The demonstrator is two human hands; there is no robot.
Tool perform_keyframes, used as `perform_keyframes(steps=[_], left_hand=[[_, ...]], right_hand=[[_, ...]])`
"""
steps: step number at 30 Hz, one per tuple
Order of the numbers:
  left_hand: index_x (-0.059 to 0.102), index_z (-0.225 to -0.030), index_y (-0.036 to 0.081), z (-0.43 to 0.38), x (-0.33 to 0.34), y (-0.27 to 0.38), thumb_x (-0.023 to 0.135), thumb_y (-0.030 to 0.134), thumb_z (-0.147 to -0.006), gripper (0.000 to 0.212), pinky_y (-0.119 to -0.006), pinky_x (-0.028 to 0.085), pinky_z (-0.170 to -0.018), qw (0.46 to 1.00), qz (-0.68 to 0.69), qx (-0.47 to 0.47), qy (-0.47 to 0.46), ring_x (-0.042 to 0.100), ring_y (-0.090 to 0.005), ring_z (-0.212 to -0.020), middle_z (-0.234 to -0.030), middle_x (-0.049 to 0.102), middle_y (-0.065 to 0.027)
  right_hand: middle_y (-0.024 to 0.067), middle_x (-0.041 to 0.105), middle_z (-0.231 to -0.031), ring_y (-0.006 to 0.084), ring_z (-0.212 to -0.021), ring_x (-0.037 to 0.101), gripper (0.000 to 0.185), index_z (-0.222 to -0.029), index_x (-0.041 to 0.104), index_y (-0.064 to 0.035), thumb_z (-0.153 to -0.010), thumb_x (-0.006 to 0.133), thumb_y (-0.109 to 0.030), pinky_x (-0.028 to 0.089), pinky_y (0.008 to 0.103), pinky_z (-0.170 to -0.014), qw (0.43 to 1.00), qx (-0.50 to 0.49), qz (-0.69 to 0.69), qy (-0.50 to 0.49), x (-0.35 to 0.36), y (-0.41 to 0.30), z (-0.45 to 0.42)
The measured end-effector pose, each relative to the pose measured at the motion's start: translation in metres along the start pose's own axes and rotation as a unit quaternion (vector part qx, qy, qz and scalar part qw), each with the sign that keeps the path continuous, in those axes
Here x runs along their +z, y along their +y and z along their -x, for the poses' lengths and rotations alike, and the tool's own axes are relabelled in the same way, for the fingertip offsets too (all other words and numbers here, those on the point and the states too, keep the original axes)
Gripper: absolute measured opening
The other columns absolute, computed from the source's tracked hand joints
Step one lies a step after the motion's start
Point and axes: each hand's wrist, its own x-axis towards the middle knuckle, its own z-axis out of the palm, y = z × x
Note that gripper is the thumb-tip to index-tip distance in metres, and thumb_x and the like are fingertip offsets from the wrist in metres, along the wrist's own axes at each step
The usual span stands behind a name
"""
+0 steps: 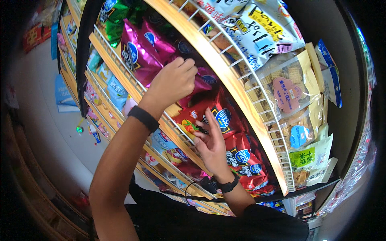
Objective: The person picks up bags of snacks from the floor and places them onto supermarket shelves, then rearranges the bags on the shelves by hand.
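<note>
My left hand (175, 79) is curled over the magenta foil snack bags (141, 49) on a wooden shelf with a white wire rail. Its fingertips are hidden, so whether they pinch a bag is unclear. Lower along the same shelf, my right hand (212, 144) has its fingers apart against the front of a red foil chip bag (193, 116) with tomatoes pictured on it. More red bags (241, 147) stand beside that hand. Both wrists wear black bands, and a small black device (208, 184) with a cable is near the right wrist.
The shelf above, edged by a wooden board (241, 99) and wire rail, holds clear bags of crackers (288, 87) and a large white snack bag (268, 30). Green foil bags (119, 22) stand at the far end. Lower shelves carry blue packets (116, 93). Small items lie on the floor (75, 144).
</note>
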Motion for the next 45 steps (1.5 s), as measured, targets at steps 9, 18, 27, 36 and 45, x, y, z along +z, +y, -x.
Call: perform_keyframes(steps=[9, 18, 27, 36, 45], left_hand=[[0.062, -0.07, 0.001, 0.018, -0.011, 0.001, 0.06, 0.008, -0.066, 0.008, -0.03, 0.044, -0.065, 0.999, 0.045, -0.018, 0.023, 0.052, -0.0208, -0.079, -0.083, 0.056, -0.0084], [0.066, -0.08, -0.004, 0.028, -0.024, -0.002, 0.062, 0.008, -0.069, 0.017, -0.034, 0.047, -0.075, 0.999, 0.036, -0.02, 0.013, 0.055, -0.0218, -0.082, -0.092, 0.061, -0.0103], [0.069, -0.089, -0.006, 0.04, -0.025, -0.001, 0.061, 0.009, -0.073, 0.024, -0.038, 0.046, -0.09, 0.999, 0.026, -0.039, 0.013, 0.057, -0.0244, -0.088, -0.091, 0.063, -0.0105], [0.056, -0.13, 0.008, 0.045, -0.054, 0.002, 0.056, 0.008, -0.085, 0.045, -0.049, 0.027, -0.112, 0.985, 0.017, -0.171, 0.016, 0.039, -0.0304, -0.135, -0.145, 0.045, -0.0118], [0.038, -0.146, 0.015, 0.047, -0.054, -0.03, 0.074, 0.006, -0.071, 0.083, -0.051, 0.028, -0.111, 0.943, 0.103, -0.305, -0.083, 0.028, -0.0407, -0.139, -0.154, 0.028, -0.0164]], right_hand=[[0.0205, 0.037, -0.143, 0.0357, -0.127, 0.044, 0.065, -0.137, 0.043, -0.0012, -0.077, 0.068, 0.002, 0.041, 0.0398, -0.104, 0.93, -0.198, 0.306, 0.056, 0.007, -0.043, -0.054], [0.0215, 0.05, -0.128, 0.0387, -0.113, 0.052, 0.074, -0.135, 0.044, 0.0012, -0.073, 0.077, -0.022, 0.046, 0.0449, -0.092, 0.847, -0.16, 0.506, 0.026, 0.02, -0.053, -0.096], [0.0163, 0.057, -0.095, 0.0331, -0.084, 0.062, 0.034, -0.1, 0.052, -0.001, -0.079, 0.072, -0.019, 0.052, 0.0418, -0.069, 0.833, -0.216, 0.508, 0.02, 0.022, -0.053, -0.112], [0.026, 0.061, -0.091, 0.0414, -0.085, 0.062, 0.021, -0.098, 0.055, 0.0055, -0.077, 0.056, 0.002, 0.051, 0.0477, -0.076, 0.867, -0.166, 0.469, -0.026, 0.018, -0.037, -0.132], [0.0298, 0.062, -0.089, 0.0438, -0.089, 0.061, 0.025, -0.106, 0.052, 0.0101, -0.082, 0.048, 0.004, 0.049, 0.0488, -0.08, 0.877, -0.102, 0.465, -0.065, 0.013, -0.048, -0.13]])
